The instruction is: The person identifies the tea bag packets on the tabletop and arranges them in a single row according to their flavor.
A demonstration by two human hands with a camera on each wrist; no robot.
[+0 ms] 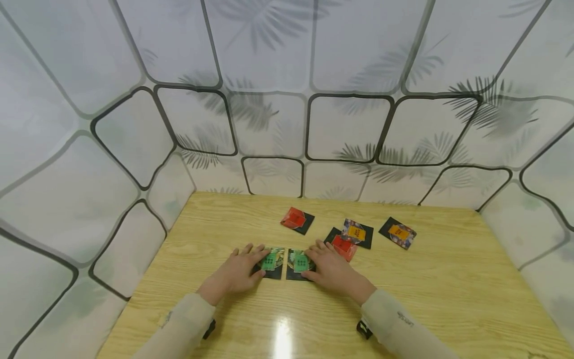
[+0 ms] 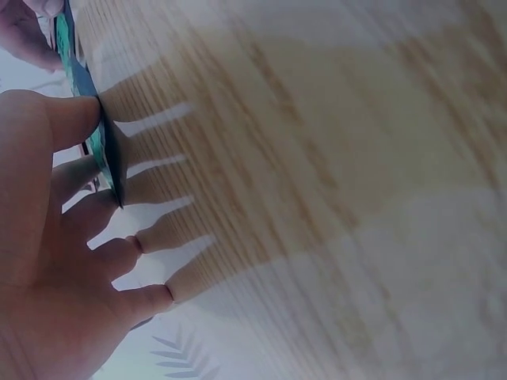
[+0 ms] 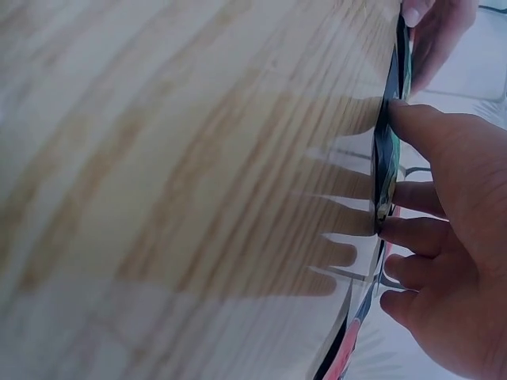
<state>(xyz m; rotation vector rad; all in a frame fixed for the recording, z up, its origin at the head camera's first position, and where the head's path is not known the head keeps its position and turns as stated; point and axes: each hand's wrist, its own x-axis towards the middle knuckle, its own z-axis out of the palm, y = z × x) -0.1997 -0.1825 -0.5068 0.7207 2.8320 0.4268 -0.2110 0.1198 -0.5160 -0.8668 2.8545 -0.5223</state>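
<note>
Two small flat square packets, each black with a green label and a patterned part, lie side by side on the wooden table with a narrow gap between them. My left hand [image 1: 240,270] rests on the outer side of the left green packet [image 1: 270,261], fingers spread. On the right green packet [image 1: 300,262], my right hand [image 1: 334,269] mirrors it, its fingers extended over the outer side. In the left wrist view the thumb [image 2: 75,120] touches the near edge of its packet. The right wrist view shows the other thumb [image 3: 420,127] at its packet's near edge.
Beyond the hands lie a red-and-black packet [image 1: 298,220], another red packet [image 1: 344,247] partly under an orange-labelled packet [image 1: 357,233], and a second orange-labelled one [image 1: 398,233] farther right. Patterned fabric walls [image 1: 273,124] border the wooden table [image 1: 448,279] at the back and sides.
</note>
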